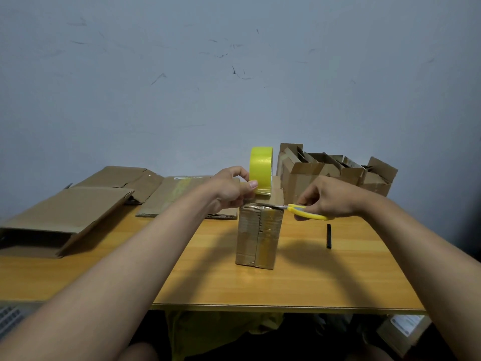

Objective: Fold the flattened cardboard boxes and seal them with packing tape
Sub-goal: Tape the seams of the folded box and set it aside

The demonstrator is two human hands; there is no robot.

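The left hand [231,190] pinches the upright yellow packing-tape roll [261,171] above the brown cardboard box [259,235]. The right hand [328,196] grips yellow-handled scissors [304,211], blades apparently pointing left at the box's top edge.

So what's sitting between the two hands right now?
In the head view, the taped box's top edge, with the scissors' blade reaching in from the right hand toward the left hand.
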